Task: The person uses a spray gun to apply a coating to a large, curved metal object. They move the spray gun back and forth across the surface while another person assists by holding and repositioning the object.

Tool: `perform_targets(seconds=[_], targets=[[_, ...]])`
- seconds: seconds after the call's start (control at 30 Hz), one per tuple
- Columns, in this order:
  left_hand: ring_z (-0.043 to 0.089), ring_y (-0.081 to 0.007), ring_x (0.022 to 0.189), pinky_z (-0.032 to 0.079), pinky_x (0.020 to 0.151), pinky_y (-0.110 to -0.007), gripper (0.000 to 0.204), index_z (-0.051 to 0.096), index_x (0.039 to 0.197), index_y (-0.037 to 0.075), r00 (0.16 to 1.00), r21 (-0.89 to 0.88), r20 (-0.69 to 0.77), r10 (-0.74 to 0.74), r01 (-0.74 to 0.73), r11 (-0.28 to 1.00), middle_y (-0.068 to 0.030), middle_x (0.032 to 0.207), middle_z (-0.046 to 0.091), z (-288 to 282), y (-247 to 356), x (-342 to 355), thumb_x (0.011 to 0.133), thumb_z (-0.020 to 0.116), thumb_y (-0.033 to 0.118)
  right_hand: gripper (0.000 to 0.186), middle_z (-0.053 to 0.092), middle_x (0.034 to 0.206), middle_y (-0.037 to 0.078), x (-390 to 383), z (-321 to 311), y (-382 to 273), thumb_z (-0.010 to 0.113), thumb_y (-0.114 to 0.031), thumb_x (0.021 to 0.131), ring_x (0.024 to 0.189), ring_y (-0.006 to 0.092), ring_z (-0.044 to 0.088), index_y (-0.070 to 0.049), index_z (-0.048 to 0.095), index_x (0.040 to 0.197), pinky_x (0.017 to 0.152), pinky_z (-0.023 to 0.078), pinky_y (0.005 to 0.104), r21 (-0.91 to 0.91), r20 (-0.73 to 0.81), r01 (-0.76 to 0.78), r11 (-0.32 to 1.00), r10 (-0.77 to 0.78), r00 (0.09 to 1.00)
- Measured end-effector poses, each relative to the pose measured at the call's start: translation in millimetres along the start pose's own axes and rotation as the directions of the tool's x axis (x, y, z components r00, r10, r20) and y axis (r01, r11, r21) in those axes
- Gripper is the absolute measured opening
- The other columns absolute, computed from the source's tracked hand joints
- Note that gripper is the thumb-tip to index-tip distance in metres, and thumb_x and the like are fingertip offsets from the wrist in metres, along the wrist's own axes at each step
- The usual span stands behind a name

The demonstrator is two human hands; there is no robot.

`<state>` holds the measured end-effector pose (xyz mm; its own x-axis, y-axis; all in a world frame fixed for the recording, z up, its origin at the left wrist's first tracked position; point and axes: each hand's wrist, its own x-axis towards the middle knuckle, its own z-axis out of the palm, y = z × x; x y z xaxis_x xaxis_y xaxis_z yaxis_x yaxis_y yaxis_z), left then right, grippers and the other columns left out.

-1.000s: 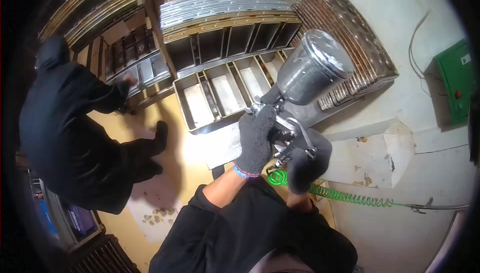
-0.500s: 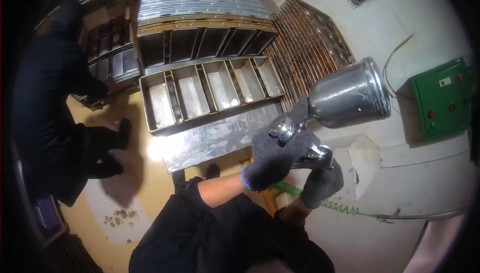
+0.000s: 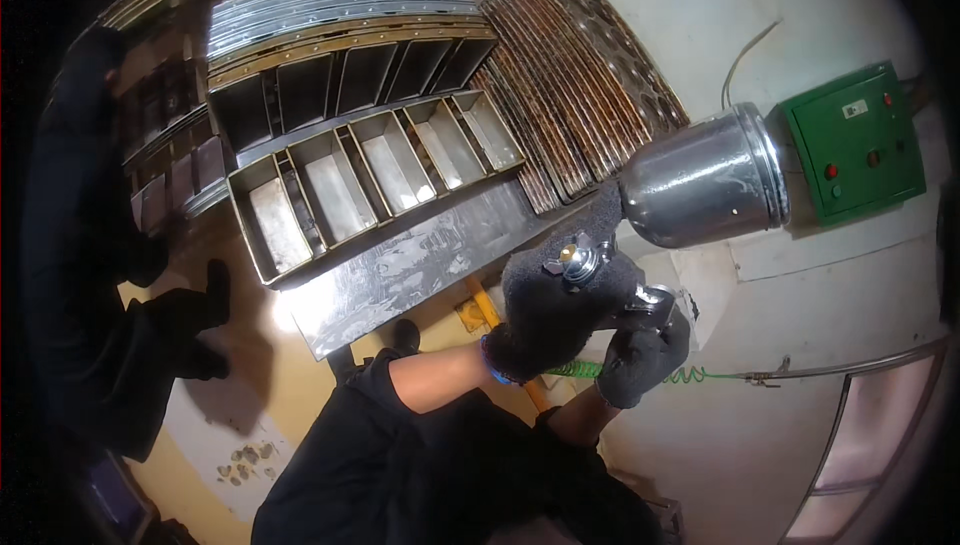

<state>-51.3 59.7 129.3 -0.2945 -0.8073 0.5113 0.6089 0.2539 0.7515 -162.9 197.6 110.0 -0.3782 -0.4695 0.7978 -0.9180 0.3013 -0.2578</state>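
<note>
A spray gun with a shiny metal cup is held up in front of me, tilted to the right. My left hand, in a dark knit glove, grips the gun body just below the cup. My right hand, also gloved, closes on the gun's lower part by the handle. A green coiled air hose runs off to the right from under my hands. To the left lies a strapped set of several metal loaf tins on a steel surface.
Stacks of metal tins and trays fill the top. Ridged trays lean at upper centre. A green control box hangs on the white wall at right. Another person in dark clothes stands at the left.
The view has swung, so the spray gun and both hands have shifted right and lower in the picture, the cup tilting more to the right. The loaf tins now sit further left.
</note>
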Motion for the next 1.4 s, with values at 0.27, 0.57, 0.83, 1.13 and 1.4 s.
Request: perform_targets(seconds=[0.27, 0.57, 0.83, 1.13, 1.4], targets=[[0.069, -0.0168, 0.079, 0.056, 0.071, -0.03, 0.045, 0.062, 0.119, -0.001, 0.991, 0.128, 0.133, 0.011, -0.029, 0.991, -0.0081, 0.09, 0.071, -1, 4, 2, 0.08, 0.079, 0.011, 0.017, 0.064, 0.097, 0.015, -1, -11, -6, 0.062, -0.007, 0.078, 0.086, 0.0262, 0.064, 0.003, 0.063, 0.091, 0.071, 0.051, 0.0333, -0.036, -0.045, 0.028, 0.999, -0.03, 0.999], [0.072, -0.0197, 0.083, 0.058, 0.071, -0.031, 0.06, 0.061, 0.133, 0.004, 0.993, 0.294, 0.088, 0.084, -0.106, 0.95, -0.0099, 0.096, 0.073, 6, 10, 3, 0.076, 0.081, 0.012, 0.02, 0.067, 0.089, 0.015, 14, -11, -23, 0.058, -0.015, 0.078, 0.079, 0.0222, 0.063, 0.002, 0.067, 0.086, 0.069, 0.049, 0.0322, -0.008, -0.063, -0.087, 0.996, 0.086, 0.994], [0.071, -0.0197, 0.092, 0.059, 0.08, -0.032, 0.055, 0.059, 0.133, -0.001, 0.97, 0.292, 0.096, 0.224, -0.243, 0.925, -0.0116, 0.107, 0.072, 13, 7, 13, 0.082, 0.078, 0.01, 0.007, 0.062, 0.083, 0.016, 20, 3, -7, 0.059, -0.005, 0.086, 0.071, 0.0335, 0.063, 0.0, 0.063, 0.089, 0.063, 0.048, 0.0407, 0.165, -0.144, -0.029, 0.986, 0.054, 0.988], [0.067, -0.0211, 0.098, 0.057, 0.087, -0.035, 0.049, 0.046, 0.14, -0.009, 0.997, -0.228, 0.076, 0.011, 0.007, 0.974, -0.0155, 0.114, 0.066, 36, -25, 4, 0.094, 0.06, 0.0, 0.015, 0.066, 0.08, 0.008, 39, 9, 4, 0.06, -0.014, 0.088, 0.072, 0.0192, 0.065, -0.001, 0.068, 0.084, 0.059, 0.047, 0.0338, 0.066, -0.136, -0.027, 0.997, 0.036, 0.99], [0.065, -0.0284, 0.094, 0.052, 0.083, -0.039, 0.02, 0.068, 0.106, 0.005, 0.989, -0.403, 0.118, -0.086, 0.127, 0.906, -0.0102, 0.1, 0.067, 52, -39, 6, 0.086, 0.065, 0.002, 0.018, 0.066, 0.075, 0.006, 47, 17, 34, 0.061, -0.019, 0.088, 0.067, 0.0206, 0.063, -0.003, 0.068, 0.085, 0.059, 0.048, 0.0346, 0.269, -0.086, -0.207, 0.941, 0.238, 0.968]])
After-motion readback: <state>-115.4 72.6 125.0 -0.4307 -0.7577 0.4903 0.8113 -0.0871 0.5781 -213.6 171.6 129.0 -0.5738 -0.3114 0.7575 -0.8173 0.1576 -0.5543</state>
